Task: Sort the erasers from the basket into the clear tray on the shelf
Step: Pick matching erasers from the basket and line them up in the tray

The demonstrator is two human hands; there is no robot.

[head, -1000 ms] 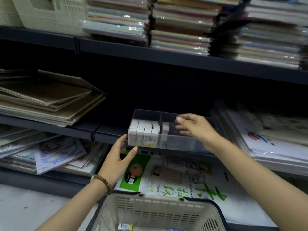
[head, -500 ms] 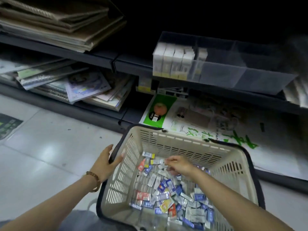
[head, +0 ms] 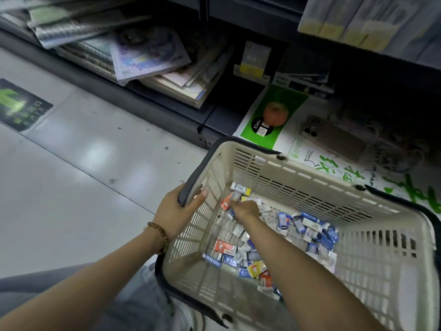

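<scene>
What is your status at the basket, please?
Left hand gripping the basket rim. Right hand down among the erasers, fingers at one, grip unclear. Clear tray up above, nothing seen in the way.

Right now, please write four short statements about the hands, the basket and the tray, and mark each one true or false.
1. The left hand grips the rim of the basket. True.
2. The right hand is placing something in the clear tray. False: the clear tray is up on the shelf, and this hand is inside the basket.
3. The basket is empty. False: many erasers lie in it.
4. A beaded bracelet is on the left wrist. True.
</scene>
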